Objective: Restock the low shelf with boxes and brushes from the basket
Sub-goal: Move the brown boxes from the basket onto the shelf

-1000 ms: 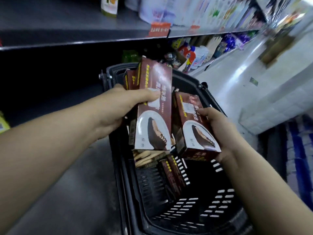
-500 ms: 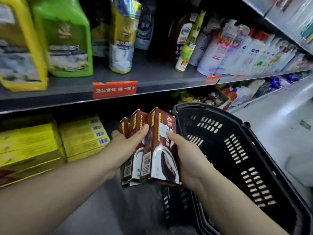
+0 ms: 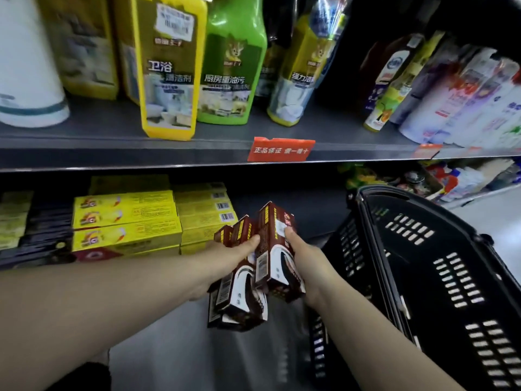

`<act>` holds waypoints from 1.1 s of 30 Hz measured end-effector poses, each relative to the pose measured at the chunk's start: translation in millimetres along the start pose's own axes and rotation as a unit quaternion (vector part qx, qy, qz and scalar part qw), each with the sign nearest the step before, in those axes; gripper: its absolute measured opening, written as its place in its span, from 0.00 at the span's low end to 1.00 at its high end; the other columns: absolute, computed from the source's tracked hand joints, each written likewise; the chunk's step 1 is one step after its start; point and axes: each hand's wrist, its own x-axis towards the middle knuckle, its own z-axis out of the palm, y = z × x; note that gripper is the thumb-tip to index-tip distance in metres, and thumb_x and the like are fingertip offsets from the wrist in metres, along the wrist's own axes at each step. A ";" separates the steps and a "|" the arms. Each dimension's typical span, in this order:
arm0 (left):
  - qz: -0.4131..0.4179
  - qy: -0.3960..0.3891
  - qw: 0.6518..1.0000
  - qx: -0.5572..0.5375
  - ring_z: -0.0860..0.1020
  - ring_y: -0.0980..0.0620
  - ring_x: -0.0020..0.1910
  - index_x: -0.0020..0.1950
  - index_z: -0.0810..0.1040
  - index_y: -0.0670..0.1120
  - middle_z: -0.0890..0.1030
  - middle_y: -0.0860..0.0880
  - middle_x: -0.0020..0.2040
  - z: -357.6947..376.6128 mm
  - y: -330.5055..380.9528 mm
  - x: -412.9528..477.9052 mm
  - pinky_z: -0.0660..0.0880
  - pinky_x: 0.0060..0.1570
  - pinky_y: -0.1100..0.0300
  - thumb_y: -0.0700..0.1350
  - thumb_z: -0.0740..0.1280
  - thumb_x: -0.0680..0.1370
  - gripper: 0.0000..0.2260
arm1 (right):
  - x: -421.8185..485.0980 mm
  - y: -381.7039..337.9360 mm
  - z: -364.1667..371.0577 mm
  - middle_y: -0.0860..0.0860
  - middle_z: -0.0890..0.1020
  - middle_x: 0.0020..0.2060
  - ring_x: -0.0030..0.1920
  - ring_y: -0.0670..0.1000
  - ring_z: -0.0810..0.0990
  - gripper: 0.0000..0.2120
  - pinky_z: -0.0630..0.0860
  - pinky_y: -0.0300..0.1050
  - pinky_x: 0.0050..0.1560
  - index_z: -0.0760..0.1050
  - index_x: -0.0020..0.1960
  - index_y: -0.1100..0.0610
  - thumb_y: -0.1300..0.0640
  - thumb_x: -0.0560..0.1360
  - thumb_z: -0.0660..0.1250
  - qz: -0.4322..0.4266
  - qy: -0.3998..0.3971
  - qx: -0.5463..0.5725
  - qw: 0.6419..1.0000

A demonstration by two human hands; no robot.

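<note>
I hold a bunch of dark red shoe-brush boxes in front of the low shelf [image 3: 296,213]. My left hand [image 3: 225,263] grips the left boxes [image 3: 239,294] of the bunch, thumb across their front. My right hand [image 3: 304,258] is closed on the rightmost red box [image 3: 275,249], which stands a little higher than the others. The black plastic basket [image 3: 423,263] sits tilted to the right of my hands; its inside is hidden from here.
Stacks of yellow boxes [image 3: 127,221] fill the low shelf's left part, with dark packs [image 3: 36,241] further left. The shelf above [image 3: 197,153] carries cleaner bottles and a red price tag [image 3: 280,149]. Grey floor lies below my arms.
The boxes came up out of the basket and both hands carried them left and forward to the low shelf. My view swung from the basket up to the shelves.
</note>
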 end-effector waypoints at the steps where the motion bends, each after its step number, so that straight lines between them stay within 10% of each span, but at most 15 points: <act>1: -0.003 0.002 1.000 0.017 0.70 0.39 0.67 0.74 0.59 0.43 0.69 0.41 0.70 -0.8 -3.0 5.4 0.68 0.65 0.43 0.73 0.68 0.57 0.54 | 13.8 -3.2 -3.6 0.58 0.85 0.43 0.45 0.58 0.84 0.20 0.80 0.55 0.52 0.78 0.54 0.62 0.45 0.78 0.61 -0.019 0.024 -0.032 0.999; 4: 0.008 0.033 0.999 0.038 0.70 0.40 0.66 0.74 0.59 0.45 0.70 0.43 0.70 -7.5 -7.6 21.6 0.68 0.65 0.43 0.71 0.70 0.60 0.50 | 59.2 -17.0 -18.7 0.53 0.83 0.48 0.42 0.49 0.82 0.16 0.76 0.38 0.36 0.74 0.59 0.58 0.48 0.78 0.61 -0.118 0.072 -0.184 0.973; 11: 0.071 0.119 0.989 -0.040 0.82 0.42 0.46 0.65 0.68 0.46 0.82 0.44 0.51 -27.4 6.3 56.3 0.78 0.52 0.44 0.61 0.75 0.64 0.36 | 163.6 -18.7 -37.8 0.52 0.72 0.62 0.63 0.57 0.69 0.25 0.62 0.53 0.67 0.67 0.70 0.47 0.48 0.74 0.69 -0.240 0.029 -0.603 0.760; 15: 0.083 0.106 0.988 -0.077 0.83 0.42 0.46 0.63 0.70 0.51 0.83 0.45 0.51 -25.3 13.6 68.5 0.78 0.52 0.44 0.60 0.76 0.64 0.32 | 198.7 -20.7 -28.3 0.51 0.72 0.62 0.65 0.57 0.67 0.24 0.46 0.55 0.73 0.69 0.68 0.43 0.50 0.73 0.70 -0.293 0.014 -0.642 0.708; 18: 0.090 0.091 0.988 -0.089 0.84 0.46 0.40 0.57 0.74 0.53 0.85 0.47 0.44 -24.8 18.5 75.6 0.80 0.40 0.53 0.57 0.73 0.67 0.22 | 212.1 -13.8 -24.7 0.51 0.72 0.62 0.65 0.57 0.67 0.25 0.53 0.55 0.71 0.70 0.67 0.42 0.51 0.72 0.71 -0.264 -0.059 -0.672 0.689; 30: 0.083 0.133 0.984 -0.080 0.84 0.46 0.36 0.57 0.74 0.51 0.85 0.47 0.41 -27.6 20.5 91.7 0.79 0.38 0.53 0.60 0.73 0.65 0.25 | 211.9 6.6 -20.6 0.52 0.71 0.64 0.66 0.56 0.67 0.27 0.55 0.53 0.71 0.69 0.69 0.45 0.53 0.71 0.72 -0.250 -0.115 -0.629 0.727; 33: 0.051 0.123 0.987 -0.087 0.83 0.49 0.30 0.52 0.77 0.47 0.85 0.45 0.40 -23.2 26.8 95.5 0.78 0.29 0.60 0.59 0.70 0.69 0.19 | 198.1 -13.7 -22.5 0.49 0.75 0.63 0.67 0.53 0.70 0.20 0.64 0.46 0.67 0.74 0.64 0.49 0.48 0.74 0.69 -0.218 -0.136 -0.502 0.826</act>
